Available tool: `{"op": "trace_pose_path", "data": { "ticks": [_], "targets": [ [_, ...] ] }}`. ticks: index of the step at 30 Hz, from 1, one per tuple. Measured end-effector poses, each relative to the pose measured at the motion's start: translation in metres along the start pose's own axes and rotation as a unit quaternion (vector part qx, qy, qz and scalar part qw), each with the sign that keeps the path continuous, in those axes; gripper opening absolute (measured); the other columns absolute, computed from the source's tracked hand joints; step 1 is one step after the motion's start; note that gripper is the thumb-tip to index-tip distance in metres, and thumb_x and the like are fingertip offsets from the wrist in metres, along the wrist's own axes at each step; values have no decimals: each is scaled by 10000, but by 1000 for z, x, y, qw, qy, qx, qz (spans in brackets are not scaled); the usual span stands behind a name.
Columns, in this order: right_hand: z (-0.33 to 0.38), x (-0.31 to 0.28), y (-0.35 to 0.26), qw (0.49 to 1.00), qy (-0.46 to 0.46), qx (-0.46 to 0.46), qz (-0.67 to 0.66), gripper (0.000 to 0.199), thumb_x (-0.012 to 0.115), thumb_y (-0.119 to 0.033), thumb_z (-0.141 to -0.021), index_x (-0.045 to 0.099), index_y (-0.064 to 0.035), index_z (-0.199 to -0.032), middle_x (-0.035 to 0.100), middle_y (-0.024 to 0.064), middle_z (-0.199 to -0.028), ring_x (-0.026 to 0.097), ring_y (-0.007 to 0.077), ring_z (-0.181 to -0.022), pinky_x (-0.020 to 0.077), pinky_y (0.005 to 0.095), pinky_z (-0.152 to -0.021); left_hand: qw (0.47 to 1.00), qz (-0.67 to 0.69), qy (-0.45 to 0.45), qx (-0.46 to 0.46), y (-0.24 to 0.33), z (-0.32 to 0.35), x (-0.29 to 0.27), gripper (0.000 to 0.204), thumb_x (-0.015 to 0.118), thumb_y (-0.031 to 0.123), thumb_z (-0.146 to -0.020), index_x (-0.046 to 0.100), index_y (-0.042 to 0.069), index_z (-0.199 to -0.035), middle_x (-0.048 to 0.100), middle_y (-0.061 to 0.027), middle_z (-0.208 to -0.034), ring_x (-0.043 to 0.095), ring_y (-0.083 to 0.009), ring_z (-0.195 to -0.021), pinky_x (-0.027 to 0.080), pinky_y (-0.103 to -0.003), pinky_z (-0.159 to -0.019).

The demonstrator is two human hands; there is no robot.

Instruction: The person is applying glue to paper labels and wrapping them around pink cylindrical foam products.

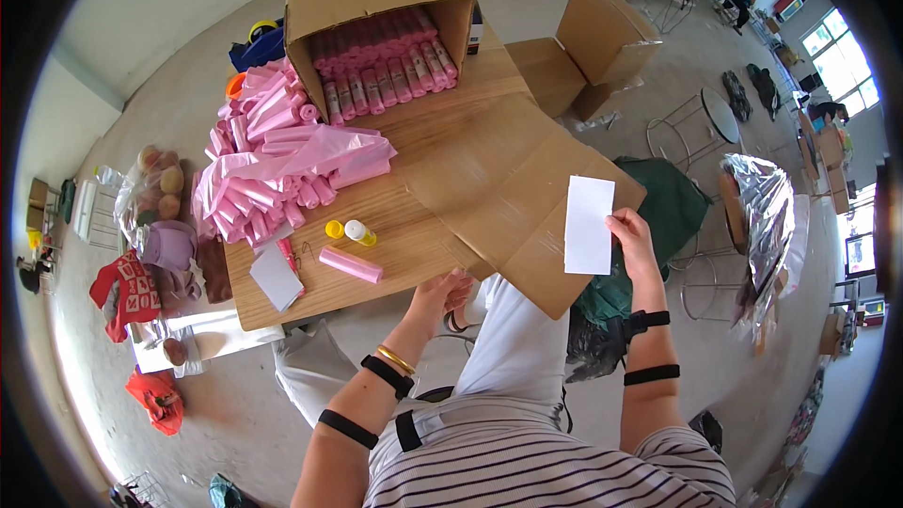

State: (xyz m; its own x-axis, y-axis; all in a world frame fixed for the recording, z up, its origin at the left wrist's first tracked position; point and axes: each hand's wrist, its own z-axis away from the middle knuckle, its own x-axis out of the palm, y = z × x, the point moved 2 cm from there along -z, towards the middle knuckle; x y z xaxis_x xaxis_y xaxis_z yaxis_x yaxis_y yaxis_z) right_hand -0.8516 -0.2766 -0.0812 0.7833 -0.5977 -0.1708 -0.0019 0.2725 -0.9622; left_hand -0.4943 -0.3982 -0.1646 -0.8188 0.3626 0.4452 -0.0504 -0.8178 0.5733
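Note:
My right hand (632, 243) holds a white rectangular paper label (589, 224) by its lower right edge, above the flap of a flattened cardboard box (508, 179). My left hand (440, 293) hangs at the wooden table's (376, 273) near edge, fingers loosely curled with nothing seen in them. A single pink roll (350, 264) lies on the table left of that hand. Beside it stand a small white bottle with a yellow base (358, 232) and a yellow cap (334, 229).
An open cardboard box (376, 0) on its side is packed with pink rolls (384, 66). A heap of loose pink rolls and pink plastic (273, 160) fills the table's left. A white sheet (275, 277), more boxes (583, 52), a foil-covered object (767, 216) and seated people at the far right.

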Motion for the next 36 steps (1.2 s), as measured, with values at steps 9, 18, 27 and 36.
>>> {"op": "trace_pose_path", "data": {
  "ticks": [9,18,27,36],
  "targets": [
    [5,-18,-14,999,-22,-31,8,106,669,-133,-884,596,-56,-872,571,-35,-773,513,40,-714,408,202,-653,997,3,-57,54,5,-14,15,122,648,174,-904,583,85,-954,581,17,-784,536,-64,-671,395,-202,-568],
    [-42,2,-8,996,-70,-52,15,112,672,-142,-880,605,-52,-875,576,-34,-804,515,51,-774,405,210,-721,995,-9,-103,3,-27,7,18,238,654,113,-891,550,73,-1102,625,-8,-883,588,-81,-750,403,-204,-569],
    [-107,47,-8,991,-118,-38,47,126,685,-148,-871,619,-41,-877,603,-20,-812,533,66,-773,430,222,-716,996,1,-57,-72,-28,11,36,248,626,188,-936,546,71,-1140,651,-44,-1083,656,-155,-1001,505,-256,-781],
    [-99,72,-24,994,-107,-20,14,101,660,-140,-879,635,-44,-865,600,-23,-795,529,70,-765,426,225,-732,992,125,1,-4,-50,-21,43,134,579,122,-955,584,25,-1047,660,-110,-1058,662,-233,-1001,561,-364,-908]
  ]
}}
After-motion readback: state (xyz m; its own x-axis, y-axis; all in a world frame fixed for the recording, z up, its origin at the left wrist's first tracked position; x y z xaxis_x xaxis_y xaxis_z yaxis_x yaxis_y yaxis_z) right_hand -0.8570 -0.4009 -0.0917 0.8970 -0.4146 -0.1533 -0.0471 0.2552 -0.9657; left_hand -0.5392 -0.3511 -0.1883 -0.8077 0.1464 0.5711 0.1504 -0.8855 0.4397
